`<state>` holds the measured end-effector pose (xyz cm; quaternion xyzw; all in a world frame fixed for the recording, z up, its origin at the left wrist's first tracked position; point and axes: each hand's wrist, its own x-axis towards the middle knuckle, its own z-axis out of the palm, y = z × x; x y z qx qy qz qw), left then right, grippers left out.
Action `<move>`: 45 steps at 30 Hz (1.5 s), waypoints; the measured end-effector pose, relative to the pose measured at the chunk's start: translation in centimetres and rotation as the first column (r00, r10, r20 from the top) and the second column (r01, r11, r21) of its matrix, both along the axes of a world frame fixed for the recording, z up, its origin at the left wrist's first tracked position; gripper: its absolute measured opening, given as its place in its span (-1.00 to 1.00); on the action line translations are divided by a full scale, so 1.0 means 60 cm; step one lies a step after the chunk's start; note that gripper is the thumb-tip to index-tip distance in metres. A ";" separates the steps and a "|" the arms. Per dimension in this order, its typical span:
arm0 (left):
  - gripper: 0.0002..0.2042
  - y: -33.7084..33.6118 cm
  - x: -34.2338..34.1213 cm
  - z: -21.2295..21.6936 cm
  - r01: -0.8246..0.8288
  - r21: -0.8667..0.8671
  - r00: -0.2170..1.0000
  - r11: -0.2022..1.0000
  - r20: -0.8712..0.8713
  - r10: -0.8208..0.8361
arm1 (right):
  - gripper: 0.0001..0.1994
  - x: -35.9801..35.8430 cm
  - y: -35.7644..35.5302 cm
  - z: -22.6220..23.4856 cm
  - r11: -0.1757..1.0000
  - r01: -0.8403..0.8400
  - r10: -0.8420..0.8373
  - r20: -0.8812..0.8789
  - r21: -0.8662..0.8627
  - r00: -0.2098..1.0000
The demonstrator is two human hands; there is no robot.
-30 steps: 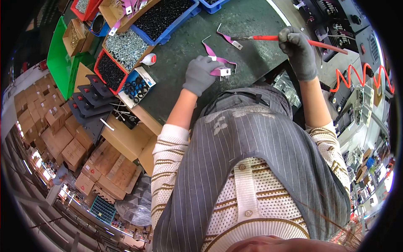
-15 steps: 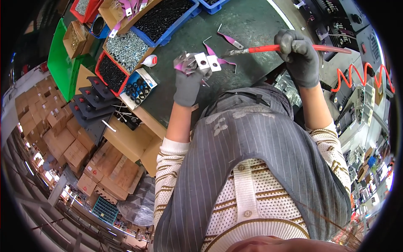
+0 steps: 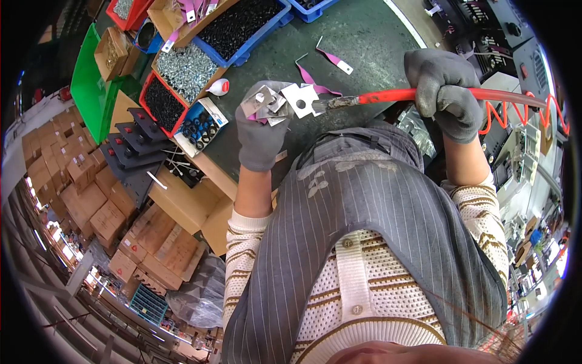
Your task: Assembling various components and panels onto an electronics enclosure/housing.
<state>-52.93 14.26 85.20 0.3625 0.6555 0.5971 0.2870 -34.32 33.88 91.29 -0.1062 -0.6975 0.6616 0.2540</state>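
My left hand (image 3: 259,144), in a grey glove, grips a small bunch of flat metal plates with holes. One white-looking square plate (image 3: 291,108) of the bunch sticks out to the right. My right hand (image 3: 447,91), also gloved, is closed around the red handle of a brush (image 3: 385,96). The brush's dark, worn tip meets the right edge of the square plate. Just beyond, bent metal strips with pink film, one nearer (image 3: 310,79) and one farther (image 3: 334,60), lie on the dark green bench top (image 3: 373,36).
At the left stand a blue bin of black parts (image 3: 239,30), a box of silver screws (image 3: 189,70), a red bin of black screws (image 3: 162,103) and a box of black rings (image 3: 200,127). A small white bottle (image 3: 218,87) sits beside them. A red coiled hose (image 3: 503,118) hangs at the right.
The brush has moved closer to my left hand, its tip now at the square plate. My left hand has turned, showing the plates' faces. My right hand has shifted slightly along with the brush.
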 end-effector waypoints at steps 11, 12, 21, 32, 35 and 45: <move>-0.75 0.007 -0.002 0.012 0.066 0.076 0.996 0.995 -0.062 -0.061 | -0.75 0.016 0.008 0.001 0.999 -0.012 0.012 0.009 -0.030 1.000; -0.75 0.007 0.001 0.014 0.068 0.075 0.996 0.995 -0.064 -0.063 | -0.75 0.018 0.013 0.001 0.999 -0.035 0.035 0.005 0.000 0.999; -0.72 0.022 0.011 0.001 -0.109 -0.080 0.988 0.991 0.101 0.117 | -0.78 0.020 0.018 -0.025 0.999 0.007 -0.006 0.017 -0.053 1.000; -0.70 0.058 0.026 -0.218 0.154 -0.575 0.608 0.803 -0.586 -0.536 | -0.70 0.032 0.016 -0.146 0.814 0.500 -0.338 0.461 -0.295 0.821; -0.76 0.077 0.029 -0.227 0.113 -0.680 0.534 0.724 -0.573 -0.622 | -0.67 0.030 0.014 -0.139 0.800 0.427 -0.274 0.377 -0.421 0.885; -0.86 0.038 0.019 -0.197 -0.014 -0.175 0.974 0.985 0.222 0.053 | -0.77 0.046 0.013 -0.124 0.760 0.211 -0.153 0.145 -0.614 0.977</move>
